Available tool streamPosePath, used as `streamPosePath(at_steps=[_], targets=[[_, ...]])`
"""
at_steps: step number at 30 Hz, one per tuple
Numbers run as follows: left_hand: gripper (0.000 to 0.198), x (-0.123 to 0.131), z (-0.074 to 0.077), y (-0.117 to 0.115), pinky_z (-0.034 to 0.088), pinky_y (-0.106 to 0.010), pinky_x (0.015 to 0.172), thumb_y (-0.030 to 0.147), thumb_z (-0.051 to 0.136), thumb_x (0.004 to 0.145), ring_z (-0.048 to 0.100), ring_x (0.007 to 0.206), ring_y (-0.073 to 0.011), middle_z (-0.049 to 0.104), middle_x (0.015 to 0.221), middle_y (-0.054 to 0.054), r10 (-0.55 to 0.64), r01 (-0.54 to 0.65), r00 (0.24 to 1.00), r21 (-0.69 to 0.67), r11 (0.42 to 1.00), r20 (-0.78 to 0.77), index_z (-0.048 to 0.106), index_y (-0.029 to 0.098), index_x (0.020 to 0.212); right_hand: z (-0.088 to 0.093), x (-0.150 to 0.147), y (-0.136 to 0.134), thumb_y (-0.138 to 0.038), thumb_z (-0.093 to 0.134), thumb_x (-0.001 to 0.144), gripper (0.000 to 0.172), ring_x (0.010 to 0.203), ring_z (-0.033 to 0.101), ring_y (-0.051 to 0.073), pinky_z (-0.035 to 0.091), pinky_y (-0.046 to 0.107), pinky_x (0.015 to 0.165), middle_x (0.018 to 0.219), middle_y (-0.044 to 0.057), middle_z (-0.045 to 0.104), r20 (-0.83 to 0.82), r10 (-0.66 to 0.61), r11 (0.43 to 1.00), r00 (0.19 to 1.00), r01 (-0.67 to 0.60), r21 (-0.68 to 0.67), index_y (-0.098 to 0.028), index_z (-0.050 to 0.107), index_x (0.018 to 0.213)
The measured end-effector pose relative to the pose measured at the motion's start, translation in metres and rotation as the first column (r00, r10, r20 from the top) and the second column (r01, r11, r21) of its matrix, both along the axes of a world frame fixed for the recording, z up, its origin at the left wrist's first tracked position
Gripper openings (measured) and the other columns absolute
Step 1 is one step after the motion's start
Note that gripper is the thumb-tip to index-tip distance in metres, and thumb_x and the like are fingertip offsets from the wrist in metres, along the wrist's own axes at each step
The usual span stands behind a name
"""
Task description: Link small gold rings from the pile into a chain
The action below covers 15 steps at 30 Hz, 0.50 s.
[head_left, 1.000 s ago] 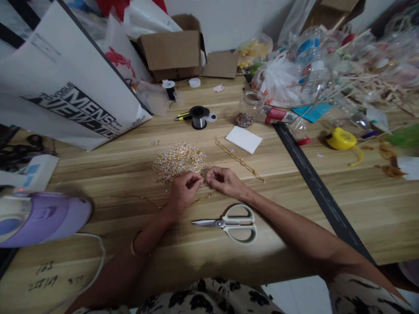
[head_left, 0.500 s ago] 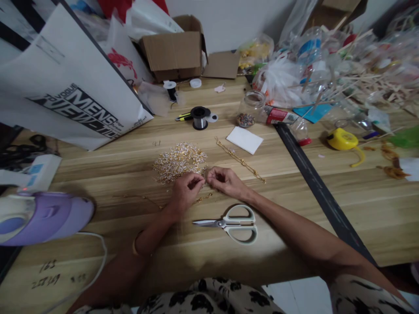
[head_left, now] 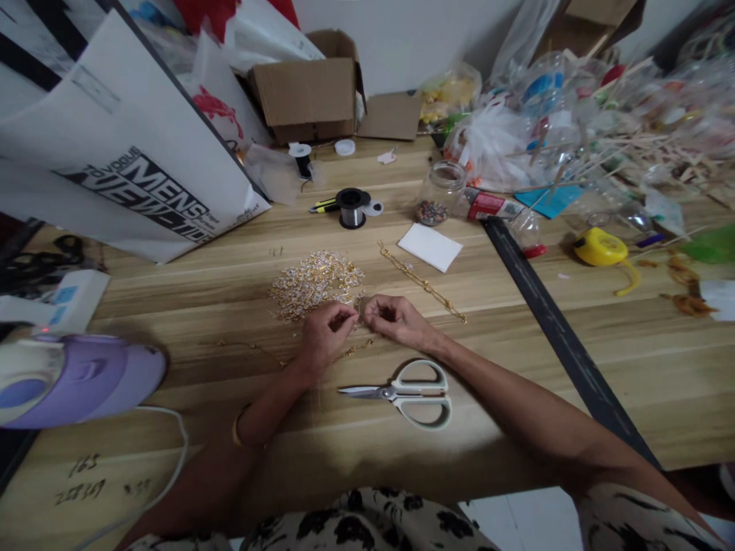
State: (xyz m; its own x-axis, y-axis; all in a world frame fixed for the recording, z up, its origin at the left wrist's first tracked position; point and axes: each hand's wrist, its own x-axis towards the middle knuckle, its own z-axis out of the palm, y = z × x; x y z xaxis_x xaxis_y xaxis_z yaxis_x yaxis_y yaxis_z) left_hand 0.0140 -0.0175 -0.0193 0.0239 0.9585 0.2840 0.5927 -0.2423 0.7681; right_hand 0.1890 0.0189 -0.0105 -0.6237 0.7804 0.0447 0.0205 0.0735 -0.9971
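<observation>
My left hand (head_left: 326, 337) is closed in a pinch at the front edge of a pile of clear and gold beads (head_left: 313, 283). Close beside it, my right hand (head_left: 398, 320) pinches too, its fingertips a small gap from the left ones. Whatever lies between the fingertips is too small to make out. One gold chain (head_left: 423, 285) lies beyond my right hand. Another thin gold chain (head_left: 253, 347) passes under my left wrist and shows again at its right. Scissors (head_left: 396, 392) rest on the table nearer to me, blades pointing left.
Wire spool (head_left: 351, 208), bead jar (head_left: 439, 195) and white card (head_left: 430, 246) stand or lie beyond the hands. A black ruler strip (head_left: 566, 337) and yellow tape measure (head_left: 600, 246) are at right, a purple device (head_left: 97, 379) and large bag (head_left: 132, 153) at left.
The fingertips of my two hands have moved very slightly apart. Both hands keep their pinch, and the things on the table have not moved.
</observation>
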Motion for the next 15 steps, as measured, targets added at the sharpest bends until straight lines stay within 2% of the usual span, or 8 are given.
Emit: streamPosePath(at_steps=[15], targets=[[0.006, 0.0027, 0.005, -0.0021, 0.044, -0.022, 0.058, 0.019, 0.059, 0.075, 0.056, 0.061, -0.0117, 0.064, 0.068, -0.001, -0.017, 0.017, 1.0, 0.008, 1.0, -0.002, 0.062, 0.017, 0.07, -0.0014, 0.0001, -0.0001, -0.028, 0.056, 0.079, 0.016, 0.054, 0.037, 0.007, 0.029, 0.019, 0.05, 0.061, -0.003, 0.045, 0.003, 0.0, 1.0, 1.0, 0.0, -0.002, -0.013, 0.052, 0.075]])
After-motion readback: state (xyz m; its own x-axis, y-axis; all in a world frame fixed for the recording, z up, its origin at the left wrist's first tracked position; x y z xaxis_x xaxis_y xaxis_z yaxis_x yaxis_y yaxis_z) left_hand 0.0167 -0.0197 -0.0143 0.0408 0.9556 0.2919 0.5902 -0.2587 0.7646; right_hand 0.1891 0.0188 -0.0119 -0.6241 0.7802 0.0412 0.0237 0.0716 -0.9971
